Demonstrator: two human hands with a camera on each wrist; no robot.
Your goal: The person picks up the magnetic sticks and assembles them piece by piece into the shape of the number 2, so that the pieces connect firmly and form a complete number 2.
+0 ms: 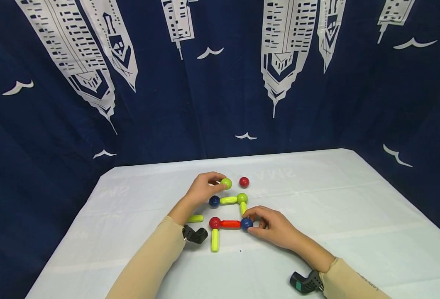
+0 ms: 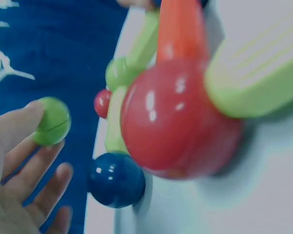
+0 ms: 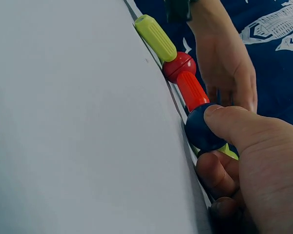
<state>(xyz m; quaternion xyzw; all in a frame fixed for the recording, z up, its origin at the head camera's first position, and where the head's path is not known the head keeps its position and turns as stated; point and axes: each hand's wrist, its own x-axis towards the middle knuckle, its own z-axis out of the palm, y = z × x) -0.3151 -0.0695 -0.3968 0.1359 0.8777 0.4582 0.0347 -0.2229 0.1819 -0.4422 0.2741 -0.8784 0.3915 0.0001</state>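
My left hand (image 1: 202, 189) pinches a lime-green ball (image 1: 226, 184) between thumb and fingers, above the far part of the table. My right hand (image 1: 274, 226) grips a blue ball (image 1: 247, 224) at one corner of a chain of balls and rods. From that blue ball a red rod (image 1: 230, 224) runs left to a red ball (image 1: 215, 223), which has a yellow-green rod (image 1: 214, 241) pointing toward me. Another yellow-green rod (image 1: 243, 208) leads away to a second green ball (image 1: 242, 198). A further rod (image 1: 228, 200) joins that one to a dark blue ball (image 1: 214, 202).
A loose red ball (image 1: 244, 182) lies beyond the chain. Partly behind my left forearm is a yellow-green rod (image 1: 195, 218). White cloth covers the table (image 1: 354, 199), and a dark blue printed curtain (image 1: 223, 95) hangs behind its far edge.
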